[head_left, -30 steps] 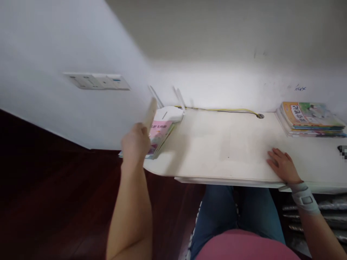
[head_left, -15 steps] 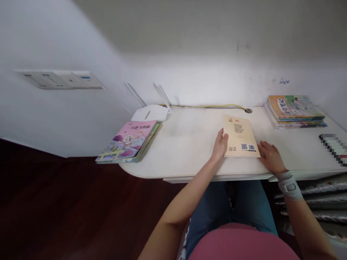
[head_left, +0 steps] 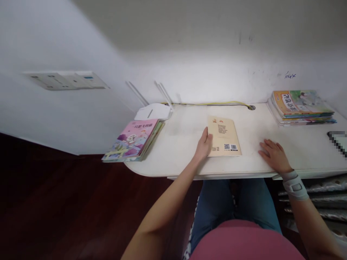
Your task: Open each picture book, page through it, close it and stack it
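Note:
A thin cream book [head_left: 224, 139] shows its back cover, with printed text, a QR code and a barcode near the bottom. My left hand [head_left: 204, 145] grips its left edge, thumb on the cover and the other fingers hidden beneath. My right hand [head_left: 274, 155] rests on the white desk [head_left: 184, 144], right of the book and apart from it, its fingers spread and holding nothing. A grey wrap [head_left: 296, 187] circles the right wrist.
Picture books with a pink cover [head_left: 135, 139] are stacked at the desk's left edge, before a white router [head_left: 153, 112]. Another book stack [head_left: 306, 104] stands at the back right. A phone-like object [head_left: 338, 141] lies at far right. A yellow cable [head_left: 211, 104] runs along the wall.
My left hand has moved the cream book to the left. My right hand has come away from the book's right edge and now lies on the desk.

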`<action>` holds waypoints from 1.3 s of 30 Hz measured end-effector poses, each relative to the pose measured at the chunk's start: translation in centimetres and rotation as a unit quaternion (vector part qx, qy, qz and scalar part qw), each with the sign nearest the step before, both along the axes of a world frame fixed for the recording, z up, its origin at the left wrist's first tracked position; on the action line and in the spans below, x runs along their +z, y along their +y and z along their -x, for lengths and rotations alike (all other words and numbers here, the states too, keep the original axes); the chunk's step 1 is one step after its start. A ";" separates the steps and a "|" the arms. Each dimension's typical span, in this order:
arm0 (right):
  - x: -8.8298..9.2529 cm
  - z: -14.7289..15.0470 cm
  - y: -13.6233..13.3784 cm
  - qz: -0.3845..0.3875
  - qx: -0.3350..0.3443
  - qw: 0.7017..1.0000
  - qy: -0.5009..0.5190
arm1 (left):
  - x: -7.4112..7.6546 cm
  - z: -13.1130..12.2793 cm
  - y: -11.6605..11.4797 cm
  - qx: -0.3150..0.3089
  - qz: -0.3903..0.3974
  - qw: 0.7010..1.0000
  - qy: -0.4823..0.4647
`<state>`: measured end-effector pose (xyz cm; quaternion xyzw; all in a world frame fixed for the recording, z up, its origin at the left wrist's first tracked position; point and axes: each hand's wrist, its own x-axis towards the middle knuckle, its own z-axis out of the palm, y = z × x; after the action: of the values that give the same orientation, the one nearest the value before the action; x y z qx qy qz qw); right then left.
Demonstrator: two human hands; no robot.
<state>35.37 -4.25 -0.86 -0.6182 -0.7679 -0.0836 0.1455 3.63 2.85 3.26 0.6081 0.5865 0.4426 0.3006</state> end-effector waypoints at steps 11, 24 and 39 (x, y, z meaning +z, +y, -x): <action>-0.1 -0.2 0.1 0.007 -0.002 1.000 -0.002 | -1.2 -7.6 -0.8 -0.090 0.129 0.978 -0.139; 0.6 0.4 0.0 0.026 -0.013 1.000 -0.011 | -2.5 -3.6 2.2 -0.051 0.015 0.950 0.308; 0.4 0.2 -0.1 0.022 -0.005 1.000 -0.014 | -3.1 3.1 3.4 0.015 -0.017 0.948 0.316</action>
<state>35.17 -4.38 -0.45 -0.6234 -0.7688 -0.0762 0.1203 0.52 6.30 0.17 0.7131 0.6528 0.2418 0.0829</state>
